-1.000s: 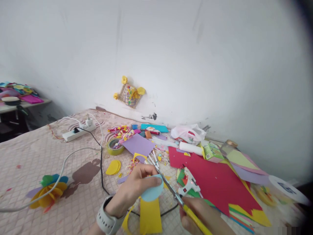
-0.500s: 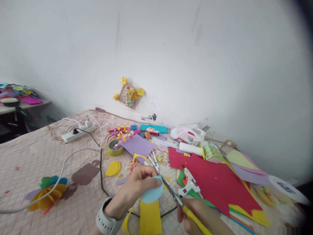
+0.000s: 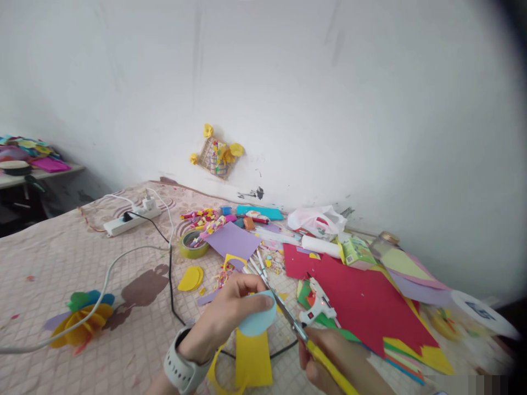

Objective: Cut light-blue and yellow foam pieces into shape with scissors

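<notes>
Between the thumb and fingers of my left hand (image 3: 233, 307) is a light blue piece of paper (image 3: 258, 322) with a rounded edge. My right hand (image 3: 325, 351) grips scissors (image 3: 319, 356) with yellow handles, and their metal blades point up and left, close to the blue paper's right edge. Whether the blades touch the paper I cannot tell. Under the blue piece lies a yellow strip of paper (image 3: 253, 365), with a curved yellow offcut (image 3: 216, 376) beside it. Rounded yellow pieces (image 3: 190, 278) lie in a stack left of my left hand.
A white glue gun (image 3: 319, 307) rests by red sheets (image 3: 362, 296) on the right. Tape (image 3: 193, 244) and a purple sheet (image 3: 233, 240) lie further back. Cables run from a power strip (image 3: 132, 221) past a paper flower (image 3: 82, 321) on the left.
The view has shifted slightly. My left hand and the blue paper sit a little further right in view; both hands keep their hold.
</notes>
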Tool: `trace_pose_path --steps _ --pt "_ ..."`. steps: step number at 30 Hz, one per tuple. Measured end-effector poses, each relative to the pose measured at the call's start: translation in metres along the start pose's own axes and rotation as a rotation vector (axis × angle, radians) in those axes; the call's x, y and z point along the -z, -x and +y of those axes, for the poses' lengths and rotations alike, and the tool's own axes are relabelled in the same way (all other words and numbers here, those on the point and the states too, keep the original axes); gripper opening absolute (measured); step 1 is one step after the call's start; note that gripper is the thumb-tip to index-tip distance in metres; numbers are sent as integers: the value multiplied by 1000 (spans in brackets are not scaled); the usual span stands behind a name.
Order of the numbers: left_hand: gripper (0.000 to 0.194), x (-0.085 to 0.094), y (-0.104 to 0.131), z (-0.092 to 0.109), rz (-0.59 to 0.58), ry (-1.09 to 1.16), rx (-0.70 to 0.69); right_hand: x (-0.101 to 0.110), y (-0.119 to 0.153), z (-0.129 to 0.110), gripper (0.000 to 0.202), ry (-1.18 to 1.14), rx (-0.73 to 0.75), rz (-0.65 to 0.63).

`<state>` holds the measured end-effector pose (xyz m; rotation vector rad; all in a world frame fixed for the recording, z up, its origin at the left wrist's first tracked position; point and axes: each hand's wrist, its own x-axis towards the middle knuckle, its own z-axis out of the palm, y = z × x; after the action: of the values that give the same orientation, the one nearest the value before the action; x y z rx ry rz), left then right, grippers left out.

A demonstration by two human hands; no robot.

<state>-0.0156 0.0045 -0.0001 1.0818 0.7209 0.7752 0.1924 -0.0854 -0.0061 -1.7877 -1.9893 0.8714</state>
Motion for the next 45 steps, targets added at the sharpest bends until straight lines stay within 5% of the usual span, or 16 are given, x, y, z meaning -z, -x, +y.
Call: trace_pose_path --steps 5,14,21,45 --pt "18 0 1 1 -19 10 -14 3 4 -4 41 33 49 27" --pt "21 0 2 5 -53 -30 -9 17 3 -15 17 95 54 -103" --pt "22 -1 1 5 -31 -75 53 19 3 -3 36 112 90 -102" --pt "19 4 1 8 -101 -350 4 23 6 11 15 238 63 -117"
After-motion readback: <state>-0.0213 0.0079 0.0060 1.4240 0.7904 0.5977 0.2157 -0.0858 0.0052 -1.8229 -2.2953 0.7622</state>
